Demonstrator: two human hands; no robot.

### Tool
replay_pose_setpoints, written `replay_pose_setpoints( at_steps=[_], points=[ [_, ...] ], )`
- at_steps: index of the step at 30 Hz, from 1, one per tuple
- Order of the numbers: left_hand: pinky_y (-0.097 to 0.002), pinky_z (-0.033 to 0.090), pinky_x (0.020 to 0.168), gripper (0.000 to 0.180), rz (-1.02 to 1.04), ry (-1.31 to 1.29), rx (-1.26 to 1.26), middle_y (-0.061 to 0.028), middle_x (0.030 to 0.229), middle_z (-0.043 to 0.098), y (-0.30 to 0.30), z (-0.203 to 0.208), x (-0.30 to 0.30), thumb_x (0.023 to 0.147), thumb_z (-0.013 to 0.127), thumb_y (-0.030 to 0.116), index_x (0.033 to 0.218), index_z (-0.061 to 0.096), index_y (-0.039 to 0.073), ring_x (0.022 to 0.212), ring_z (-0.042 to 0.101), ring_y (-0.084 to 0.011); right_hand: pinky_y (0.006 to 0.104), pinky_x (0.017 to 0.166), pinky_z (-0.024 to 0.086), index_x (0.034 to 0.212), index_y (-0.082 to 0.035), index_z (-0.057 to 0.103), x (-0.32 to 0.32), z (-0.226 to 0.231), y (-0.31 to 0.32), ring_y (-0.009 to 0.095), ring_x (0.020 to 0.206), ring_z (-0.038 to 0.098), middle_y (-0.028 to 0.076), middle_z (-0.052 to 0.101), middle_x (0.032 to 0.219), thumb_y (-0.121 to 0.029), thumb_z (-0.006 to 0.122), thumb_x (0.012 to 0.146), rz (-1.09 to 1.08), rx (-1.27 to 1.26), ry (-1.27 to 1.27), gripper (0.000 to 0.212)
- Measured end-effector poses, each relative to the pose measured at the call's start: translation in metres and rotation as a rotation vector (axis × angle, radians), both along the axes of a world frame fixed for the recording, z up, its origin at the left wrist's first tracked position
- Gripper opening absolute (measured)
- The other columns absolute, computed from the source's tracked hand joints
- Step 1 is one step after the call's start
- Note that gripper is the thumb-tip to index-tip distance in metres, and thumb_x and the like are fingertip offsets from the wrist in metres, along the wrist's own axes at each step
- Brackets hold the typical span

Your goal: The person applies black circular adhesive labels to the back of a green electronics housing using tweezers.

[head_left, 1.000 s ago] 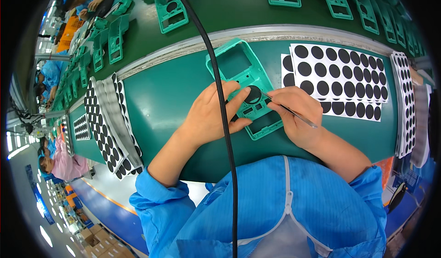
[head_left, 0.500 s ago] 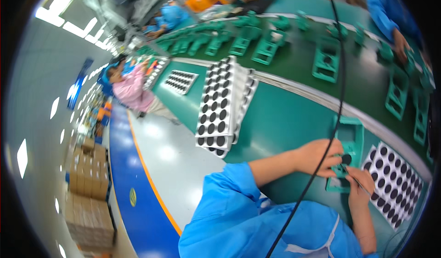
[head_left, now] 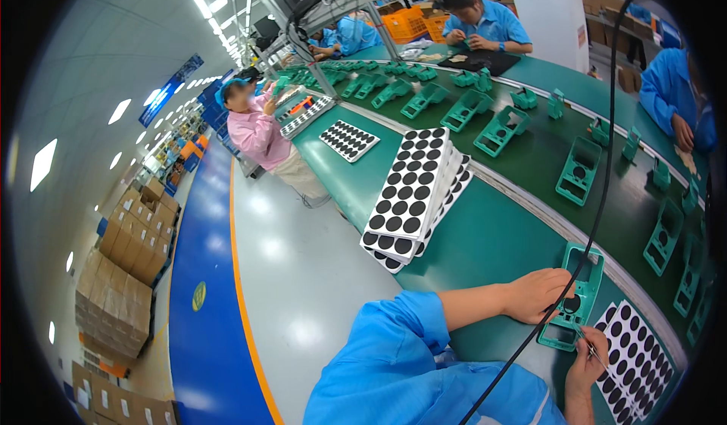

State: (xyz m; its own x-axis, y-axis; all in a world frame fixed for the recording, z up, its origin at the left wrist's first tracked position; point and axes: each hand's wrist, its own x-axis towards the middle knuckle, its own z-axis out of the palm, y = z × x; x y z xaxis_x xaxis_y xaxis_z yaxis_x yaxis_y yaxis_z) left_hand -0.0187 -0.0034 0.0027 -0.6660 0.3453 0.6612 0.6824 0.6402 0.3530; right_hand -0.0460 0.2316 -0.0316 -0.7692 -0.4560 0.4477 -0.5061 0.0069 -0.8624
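A green plastic housing (head_left: 594, 273) with an open frame lies on the bench in front of me. My left hand (head_left: 539, 295) grips its left side, the fingertips partly hidden behind the rim and a cable. Inside the housing, by those fingers, is a round black pad (head_left: 572, 304). My right hand (head_left: 588, 355) is closed around thin metal tweezers (head_left: 595, 353) near the housing's lower end. Beside that hand, white sheets of round black pads (head_left: 640, 357) lie on the right, with some spots bare.
A stack of white sheets with black pads (head_left: 413, 190) sits left of the housing. Beyond a metal rail, a conveyor (head_left: 530, 156) carries several green housings. A black cable (head_left: 606, 160) hangs across the view. Co-workers sit opposite, and a person in pink (head_left: 257, 133) works farther left.
The black pad, raised near my fingers before, now appears flat inside the housing. My right hand with the tweezers has drawn slightly away from it. The whole view has tilted and shifted.
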Motion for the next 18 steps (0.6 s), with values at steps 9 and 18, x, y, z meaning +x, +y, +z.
replay_pose_setpoints(
  at_steps=[9,18],
  points=[
    [-0.0420,0.042,0.085,0.046,0.443,-0.150,0.235,-0.0193,0.110,0.043,-0.006,-0.006,0.000,0.073,0.055,0.001,0.116,0.039,-0.001,0.102,0.045,-0.0375,0.0243,0.071,0.044,0.104,-0.001,0.042,0.002,-0.001,0.002,0.013,0.078,0.052,0.014,0.052,0.105,-0.009,0.040,0.095,-0.050,-0.222,-0.016,0.012],
    [-0.0387,0.044,0.074,0.046,0.472,0.007,0.244,-0.0141,0.101,0.049,-0.015,-0.005,0.002,0.081,0.055,0.006,0.123,0.038,0.000,0.087,0.051,-0.0303,0.0253,0.077,0.043,0.104,0.003,0.049,-0.006,0.011,0.000,0.017,0.083,0.053,0.012,0.051,0.102,-0.002,0.041,0.093,-0.154,0.028,0.065,0.015]
  ],
)
